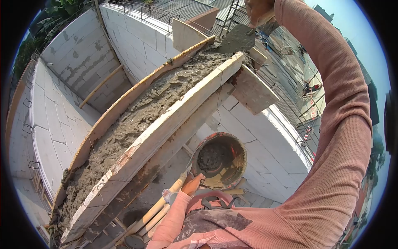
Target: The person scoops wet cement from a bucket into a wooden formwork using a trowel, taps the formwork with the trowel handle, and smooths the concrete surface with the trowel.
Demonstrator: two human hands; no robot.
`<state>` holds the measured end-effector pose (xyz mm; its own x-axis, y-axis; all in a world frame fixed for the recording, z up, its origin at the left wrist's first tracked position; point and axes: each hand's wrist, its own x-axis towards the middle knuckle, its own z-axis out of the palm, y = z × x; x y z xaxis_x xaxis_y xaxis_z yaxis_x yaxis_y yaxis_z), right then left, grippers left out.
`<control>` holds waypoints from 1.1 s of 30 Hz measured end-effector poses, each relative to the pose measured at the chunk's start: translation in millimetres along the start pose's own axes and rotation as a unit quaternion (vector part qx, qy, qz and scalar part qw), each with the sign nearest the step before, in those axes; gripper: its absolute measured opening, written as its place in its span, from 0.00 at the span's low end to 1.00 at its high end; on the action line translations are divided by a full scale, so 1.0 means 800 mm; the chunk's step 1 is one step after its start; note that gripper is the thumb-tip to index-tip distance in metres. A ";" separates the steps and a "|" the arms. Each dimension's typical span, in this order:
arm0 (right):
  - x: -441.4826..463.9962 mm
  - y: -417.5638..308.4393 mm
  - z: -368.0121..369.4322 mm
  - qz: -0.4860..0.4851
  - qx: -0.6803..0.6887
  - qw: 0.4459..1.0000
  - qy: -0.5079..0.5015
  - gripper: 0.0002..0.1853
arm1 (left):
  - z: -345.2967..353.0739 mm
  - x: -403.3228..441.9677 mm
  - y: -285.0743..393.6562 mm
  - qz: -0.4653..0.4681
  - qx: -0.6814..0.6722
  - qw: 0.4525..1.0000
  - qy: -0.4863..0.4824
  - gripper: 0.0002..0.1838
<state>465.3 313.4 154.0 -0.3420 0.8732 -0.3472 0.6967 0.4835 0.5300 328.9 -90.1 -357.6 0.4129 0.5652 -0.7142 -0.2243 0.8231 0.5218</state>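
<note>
Grey concrete (143, 106) between formwork boards (166, 115), 8 to 1 o'clock. Right hand (258, 11), 1 o'clock, closed round trowel (237, 39); left hand (192, 184), 6 o'clock, curled at rim of bucket (238, 159), 5 o'clock.

1. Trowel (238, 39): grey blade.
2. Concrete (161, 93): mid-grey.
3. Bucket (237, 155): blackish, orange-red patches, grey smears.
4. Formwork board (163, 126): off-white, brown stains.
5. Block wall (265, 149): white, thin grey joint lines.
6. Right sleeve (346, 133): faded pink, fine knit grid.
7. Shirt print (222, 223): dark grey, pale characters.
</note>
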 end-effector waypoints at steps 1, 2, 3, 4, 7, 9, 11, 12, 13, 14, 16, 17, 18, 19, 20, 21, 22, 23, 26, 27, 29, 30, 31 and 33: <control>0.000 0.004 0.001 0.003 -0.008 1.000 0.008 0.20 | 0.000 -0.002 0.001 -0.005 0.007 1.000 0.000 0.27; -0.001 0.007 0.000 0.007 -0.014 1.000 0.015 0.20 | 0.000 -0.005 0.002 -0.009 0.014 1.000 0.001 0.27; -0.005 0.009 -0.003 0.007 -0.016 1.000 0.025 0.20 | 0.001 -0.007 0.005 -0.006 0.019 1.000 0.005 0.28; -0.009 0.011 -0.004 0.010 -0.017 0.999 0.029 0.20 | 0.002 -0.012 0.006 -0.005 0.023 1.000 0.009 0.28; -0.021 0.012 -0.012 0.007 -0.007 0.999 0.044 0.20 | -0.004 -0.009 0.001 -0.001 0.031 0.999 0.011 0.29; -0.021 0.000 -0.012 -0.002 -0.002 0.999 0.042 0.20 | -0.006 -0.007 -0.004 -0.003 0.030 0.999 0.012 0.29; -0.013 -0.018 -0.006 -0.012 -0.018 0.999 0.038 0.20 | -0.007 -0.006 -0.003 -0.007 0.029 0.999 0.017 0.30; -0.008 -0.022 -0.003 -0.012 -0.026 0.999 0.036 0.20 | -0.009 -0.007 -0.003 -0.006 0.036 0.999 0.016 0.30; -0.004 -0.027 0.000 -0.014 -0.031 0.999 0.037 0.20 | -0.010 -0.009 -0.004 -0.004 0.041 0.999 0.015 0.30; -0.003 -0.029 0.000 -0.017 -0.034 0.998 0.040 0.20 | -0.010 -0.008 -0.004 -0.002 0.046 0.999 0.014 0.30; 0.000 -0.031 -0.002 -0.015 -0.039 0.998 0.044 0.20 | -0.004 -0.020 0.001 0.012 0.018 0.999 0.029 0.28; 0.000 -0.032 -0.002 -0.012 -0.045 0.998 0.044 0.20 | 0.000 -0.024 0.006 0.019 0.005 0.999 0.035 0.28; 0.002 -0.035 0.000 -0.009 -0.053 0.998 0.044 0.20 | 0.003 -0.026 0.008 0.016 0.010 0.999 0.033 0.28; 0.006 -0.038 0.004 -0.007 -0.063 0.997 0.044 0.20 | 0.003 -0.028 0.010 0.013 0.016 0.999 0.032 0.28; 0.008 -0.041 0.007 -0.003 -0.071 0.996 0.045 0.20 | 0.002 -0.030 0.013 0.012 0.022 0.999 0.032 0.28; 0.010 -0.043 0.010 -0.002 -0.079 0.996 0.047 0.19 | 0.002 -0.032 0.013 0.014 0.028 0.999 0.032 0.27; 0.010 -0.042 0.011 -0.003 -0.081 0.995 0.051 0.19 | 0.003 -0.034 0.014 0.016 0.034 0.999 0.032 0.27; 0.008 -0.039 0.012 -0.005 -0.079 0.995 0.057 0.19 | 0.003 -0.034 0.013 0.018 0.038 0.999 0.031 0.27; -0.005 -0.022 0.013 -0.022 -0.066 0.995 0.073 0.19 | -0.003 -0.031 0.005 0.026 0.047 0.998 0.028 0.27; -0.010 -0.016 0.011 -0.029 -0.061 0.995 0.078 0.19 | -0.006 -0.027 0.001 0.027 0.049 0.998 0.025 0.27; -0.017 -0.007 0.016 -0.049 -0.047 0.994 0.086 0.19 | -0.010 -0.021 -0.007 0.029 0.056 0.998 0.018 0.27; -0.018 -0.004 0.022 -0.061 -0.041 0.993 0.089 0.19 | -0.009 -0.022 -0.006 0.023 0.052 0.998 0.016 0.27; -0.017 -0.001 0.029 -0.077 -0.031 0.992 0.095 0.19 | -0.007 -0.024 -0.003 0.017 0.049 0.999 0.014 0.27; -0.008 0.012 0.056 -0.133 0.033 0.982 0.127 0.20 | -0.007 -0.023 0.000 0.006 0.046 0.999 0.010 0.28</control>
<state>502.3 309.6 126.9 -0.6584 0.7074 -0.2570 0.5980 0.6990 0.3921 316.2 -100.4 -347.2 0.3923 0.5771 -0.7162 -0.1462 0.8079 0.5709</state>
